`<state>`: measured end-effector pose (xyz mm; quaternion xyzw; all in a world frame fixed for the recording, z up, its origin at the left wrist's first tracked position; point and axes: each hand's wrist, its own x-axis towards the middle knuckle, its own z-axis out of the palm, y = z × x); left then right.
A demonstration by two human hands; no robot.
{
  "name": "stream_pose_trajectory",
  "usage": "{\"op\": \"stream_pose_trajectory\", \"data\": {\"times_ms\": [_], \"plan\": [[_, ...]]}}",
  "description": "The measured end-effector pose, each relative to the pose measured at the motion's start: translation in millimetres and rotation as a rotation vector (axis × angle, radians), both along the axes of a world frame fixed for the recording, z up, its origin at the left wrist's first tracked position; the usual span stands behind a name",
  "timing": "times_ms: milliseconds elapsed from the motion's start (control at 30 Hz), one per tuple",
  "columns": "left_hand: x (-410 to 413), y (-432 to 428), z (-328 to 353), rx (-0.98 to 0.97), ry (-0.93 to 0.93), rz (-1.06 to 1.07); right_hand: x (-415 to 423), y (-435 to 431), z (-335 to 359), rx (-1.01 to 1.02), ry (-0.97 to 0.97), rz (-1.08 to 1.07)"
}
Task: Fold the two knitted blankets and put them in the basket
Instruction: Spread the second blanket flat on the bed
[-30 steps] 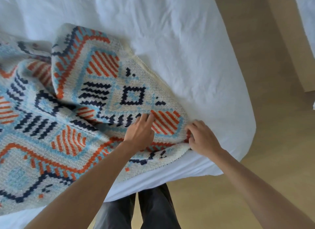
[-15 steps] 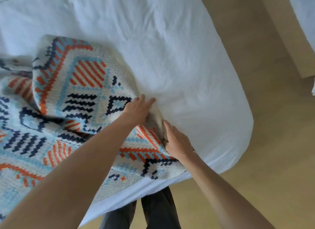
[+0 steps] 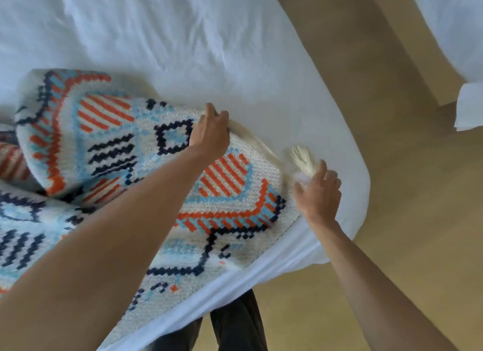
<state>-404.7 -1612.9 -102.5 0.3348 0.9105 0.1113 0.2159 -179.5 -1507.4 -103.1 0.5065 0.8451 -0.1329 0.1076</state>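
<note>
- Left of the left hand (image 3: 211,133): knitted blanket (image 3: 104,146) heaped in a loose roll on the white bed sheet (image 3: 183,50), fold unfinished.
- Left hand itself: fingers curled over the blanket's far edge, gripping it, probably to draw that layer straight.
- Just beyond the right fingertips: cream tassel (image 3: 303,159) at the corner.
- Right hand (image 3: 320,193): spread loose, holding nothing, seemingly squaring the corner.
- No basket in view.
</note>
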Motion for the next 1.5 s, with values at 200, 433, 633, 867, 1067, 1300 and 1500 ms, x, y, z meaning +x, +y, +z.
{"op": "stream_pose_trajectory", "data": {"times_ms": [200,433,633,867,1067,1300,1500], "plan": [[-2.0,4.2,-17.8,-0.111,0.021,-0.159,-9.1,-18.5,-12.6,-0.012,0.03,0.443],[-11.8,22.7,-19.5,-0.091,0.063,-0.17,-3.0,-12.1,-23.7,-0.128,0.102,0.224],[-15.0,84.5,-13.5,0.108,0.05,-0.244,-1.1,27.5,-22.4,-0.073,0.093,0.09],[-13.8,77.6,-23.5,0.055,0.044,-0.209,13.3,30.4,-27.7,-0.123,0.063,0.14],[-0.8,83.3,-20.8,0.18,-0.081,-0.187,12.1,30.7,-25.6,0.001,-0.019,0.165],[11.6,11.5,-7.3,0.162,-0.12,-0.043,-43.0,-7.9,-11.8,0.033,0.196,0.434],[-22.4,-88.0,2.9,0.048,-0.005,0.052,-112.4,-77.5,-6.6,-0.197,0.293,0.664]]}}
